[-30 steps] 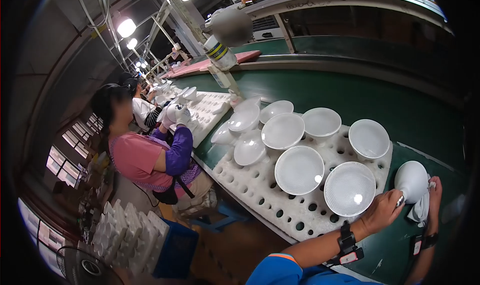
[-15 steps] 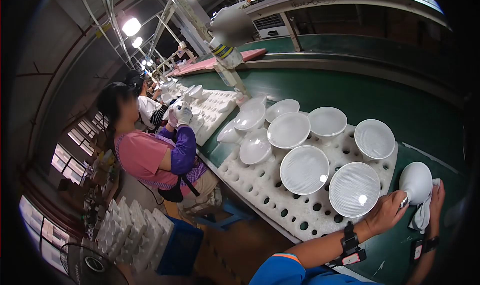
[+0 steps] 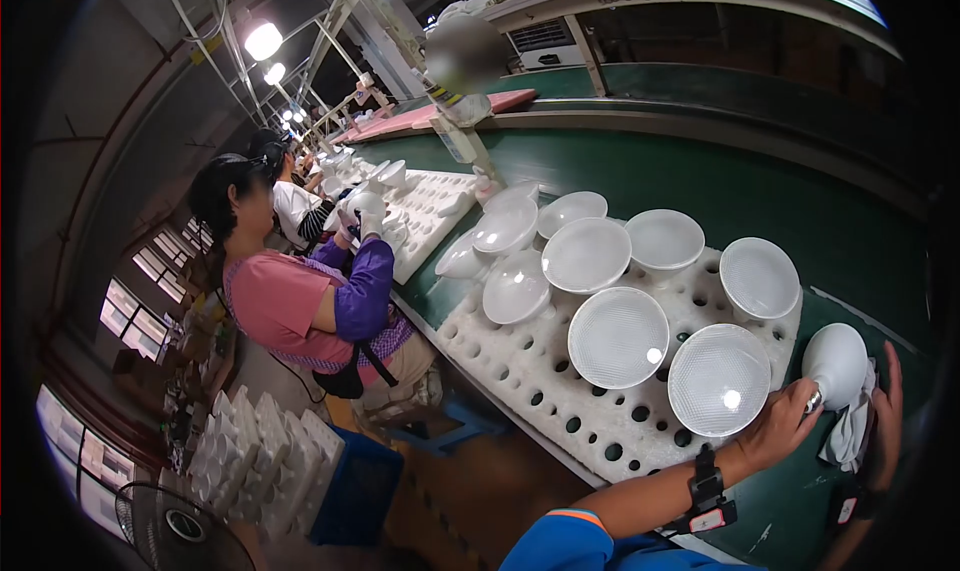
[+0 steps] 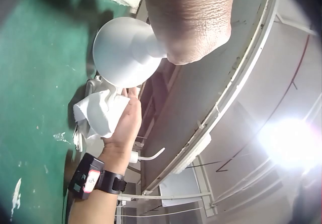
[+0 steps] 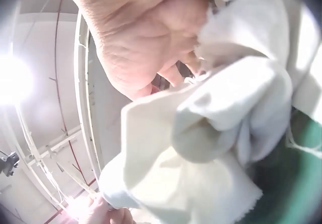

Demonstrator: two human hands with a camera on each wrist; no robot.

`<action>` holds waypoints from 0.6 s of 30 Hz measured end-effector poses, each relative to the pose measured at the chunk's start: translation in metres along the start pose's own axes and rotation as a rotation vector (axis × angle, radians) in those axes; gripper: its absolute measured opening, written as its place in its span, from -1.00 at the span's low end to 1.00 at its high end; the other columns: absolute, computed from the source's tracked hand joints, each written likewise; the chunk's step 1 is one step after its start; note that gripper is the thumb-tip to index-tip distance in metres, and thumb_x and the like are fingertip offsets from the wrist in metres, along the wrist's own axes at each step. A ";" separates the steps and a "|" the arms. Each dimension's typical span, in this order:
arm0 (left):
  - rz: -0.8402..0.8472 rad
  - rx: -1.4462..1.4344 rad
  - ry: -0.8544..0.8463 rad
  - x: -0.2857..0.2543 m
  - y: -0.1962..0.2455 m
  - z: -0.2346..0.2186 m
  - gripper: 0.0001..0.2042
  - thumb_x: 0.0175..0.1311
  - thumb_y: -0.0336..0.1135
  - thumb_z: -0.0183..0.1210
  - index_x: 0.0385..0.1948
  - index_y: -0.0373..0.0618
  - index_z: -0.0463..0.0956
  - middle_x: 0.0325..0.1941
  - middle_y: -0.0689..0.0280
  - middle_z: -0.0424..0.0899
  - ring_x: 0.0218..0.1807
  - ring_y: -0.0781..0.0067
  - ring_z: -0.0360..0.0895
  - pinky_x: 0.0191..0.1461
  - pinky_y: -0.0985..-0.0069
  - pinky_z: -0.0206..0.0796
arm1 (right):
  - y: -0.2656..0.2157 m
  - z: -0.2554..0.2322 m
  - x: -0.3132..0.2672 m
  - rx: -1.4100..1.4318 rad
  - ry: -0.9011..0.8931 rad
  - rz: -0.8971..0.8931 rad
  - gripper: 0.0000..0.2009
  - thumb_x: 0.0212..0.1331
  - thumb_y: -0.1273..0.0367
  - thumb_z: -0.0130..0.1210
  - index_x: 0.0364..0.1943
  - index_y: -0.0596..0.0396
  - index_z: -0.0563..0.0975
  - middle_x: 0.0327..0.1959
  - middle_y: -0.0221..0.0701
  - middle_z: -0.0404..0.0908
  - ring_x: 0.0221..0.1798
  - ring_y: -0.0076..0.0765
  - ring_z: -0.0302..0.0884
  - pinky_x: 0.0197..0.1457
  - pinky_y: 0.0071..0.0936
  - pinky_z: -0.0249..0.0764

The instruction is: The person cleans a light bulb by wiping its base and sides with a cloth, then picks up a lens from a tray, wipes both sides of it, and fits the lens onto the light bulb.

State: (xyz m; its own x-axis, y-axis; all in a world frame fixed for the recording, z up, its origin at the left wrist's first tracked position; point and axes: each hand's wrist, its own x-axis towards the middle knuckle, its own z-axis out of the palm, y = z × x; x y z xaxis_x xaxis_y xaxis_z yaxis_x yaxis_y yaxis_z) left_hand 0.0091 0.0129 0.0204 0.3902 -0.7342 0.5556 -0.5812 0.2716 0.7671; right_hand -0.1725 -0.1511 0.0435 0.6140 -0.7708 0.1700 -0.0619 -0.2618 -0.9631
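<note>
My left hand (image 3: pixel 778 429) grips the metal base of a white reflector bulb (image 3: pixel 835 363), whose wide end points up and away. In the left wrist view the same bulb (image 4: pixel 123 52) shows beneath the left hand (image 4: pixel 193 20). My right hand (image 3: pixel 886 419) is at the bulb's far right side, fingers extended. A crumpled white cloth (image 3: pixel 848 433) hangs between that hand and the bulb. Seen from the right wrist, the cloth (image 5: pixel 211 133) lies against the palm and fingers of the right hand (image 5: pixel 151 43), covering part of them.
Left of my hands, a white foam tray (image 3: pixel 520 371) with holes holds several upright bulbs (image 3: pixel 618 338). A green work surface (image 3: pixel 640 171) extends behind. A person in a pink top (image 3: pixel 285 296) works at the left, near a blue crate (image 3: pixel 355 486) and a fan (image 3: pixel 185 526).
My right hand's fingers have straightened and spread away from the bulb's side, and the hand has shifted slightly right. My left hand keeps its grip on the base. The view has shifted slightly.
</note>
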 end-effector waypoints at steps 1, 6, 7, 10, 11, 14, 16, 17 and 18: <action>-0.002 0.006 0.000 0.001 0.001 -0.002 -0.77 0.21 -0.46 0.12 -0.21 -0.25 0.26 -0.39 -0.05 0.53 -0.38 -0.15 0.53 -0.36 0.18 0.31 | -0.011 0.000 -0.004 0.005 0.015 0.005 -0.30 -0.14 0.49 -0.15 0.30 0.20 0.21 0.36 -0.17 0.17 0.44 -0.22 0.02 0.48 -0.39 -0.15; -0.077 -0.004 0.023 -0.001 0.003 -0.002 -0.77 0.24 -0.46 0.10 -0.16 -0.27 0.27 -0.40 -0.06 0.52 -0.36 -0.12 0.54 -0.35 0.20 0.31 | 0.039 -0.047 -0.014 -0.644 -0.258 0.012 -0.21 -0.47 0.54 0.06 0.17 0.28 0.30 0.22 -0.07 0.27 0.31 -0.06 0.18 0.38 -0.36 0.06; -0.058 -0.056 0.061 -0.002 0.003 0.000 -0.77 0.24 -0.46 0.10 -0.15 -0.27 0.27 -0.41 -0.06 0.52 -0.36 -0.11 0.54 -0.34 0.20 0.31 | 0.039 -0.035 -0.013 -0.599 -0.265 0.067 -0.25 -0.47 0.55 0.05 0.12 0.29 0.33 0.19 -0.08 0.30 0.26 -0.08 0.23 0.34 -0.37 0.11; 0.008 -0.161 0.153 -0.001 0.006 0.004 -0.76 0.25 -0.45 0.10 -0.12 -0.27 0.28 -0.42 -0.06 0.51 -0.36 -0.10 0.53 -0.34 0.20 0.31 | 0.026 0.020 -0.017 -0.332 -0.097 -0.028 -0.49 -0.36 0.61 0.04 -0.09 0.34 0.45 -0.14 -0.20 0.52 -0.06 -0.29 0.45 0.10 -0.41 0.32; 0.032 -0.162 0.171 -0.001 0.007 0.003 -0.75 0.25 -0.45 0.10 -0.12 -0.27 0.28 -0.42 -0.06 0.51 -0.36 -0.10 0.53 -0.33 0.20 0.30 | 0.021 0.029 -0.017 -0.198 -0.102 0.109 -0.51 -0.31 0.62 0.04 -0.08 0.35 0.45 -0.16 -0.25 0.53 -0.08 -0.35 0.46 0.08 -0.45 0.34; 0.035 -0.154 0.125 0.000 0.006 0.001 -0.75 0.25 -0.44 0.11 -0.11 -0.28 0.29 -0.43 -0.06 0.51 -0.38 -0.08 0.53 -0.35 0.22 0.31 | 0.016 0.047 -0.017 0.069 -0.058 0.169 -0.56 -0.17 0.62 0.02 -0.04 0.37 0.44 -0.14 -0.32 0.54 -0.08 -0.46 0.45 0.07 -0.54 0.34; -0.026 -0.113 0.089 -0.003 0.002 0.001 -0.75 0.25 -0.42 0.12 -0.11 -0.28 0.31 -0.44 -0.04 0.53 -0.40 -0.04 0.54 -0.36 0.24 0.33 | 0.017 0.045 -0.023 0.082 -0.049 0.116 -0.57 -0.10 0.61 0.00 -0.01 0.37 0.43 -0.12 -0.33 0.54 -0.06 -0.47 0.45 0.09 -0.55 0.33; -0.070 -0.090 0.067 -0.004 -0.001 0.003 -0.75 0.24 -0.41 0.13 -0.11 -0.27 0.33 -0.44 -0.02 0.53 -0.41 -0.01 0.55 -0.36 0.25 0.34 | 0.015 0.036 -0.029 0.026 -0.043 0.105 -0.57 -0.07 0.60 0.00 0.01 0.37 0.43 -0.12 -0.32 0.54 -0.05 -0.46 0.45 0.10 -0.55 0.33; -0.108 -0.083 0.025 -0.006 -0.004 0.011 -0.75 0.24 -0.40 0.14 -0.12 -0.27 0.35 -0.44 0.00 0.54 -0.42 0.01 0.55 -0.37 0.26 0.35 | 0.012 0.021 -0.039 -0.039 -0.015 0.102 -0.56 -0.05 0.58 -0.01 0.03 0.36 0.42 -0.11 -0.31 0.54 -0.04 -0.44 0.46 0.11 -0.54 0.33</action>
State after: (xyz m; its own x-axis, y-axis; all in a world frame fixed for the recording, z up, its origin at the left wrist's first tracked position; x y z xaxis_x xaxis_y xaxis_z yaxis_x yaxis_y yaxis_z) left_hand 0.0018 0.0093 0.0104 0.4660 -0.7462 0.4754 -0.4745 0.2428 0.8461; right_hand -0.1812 -0.1120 0.0208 0.6150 -0.7856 0.0676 -0.1552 -0.2047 -0.9664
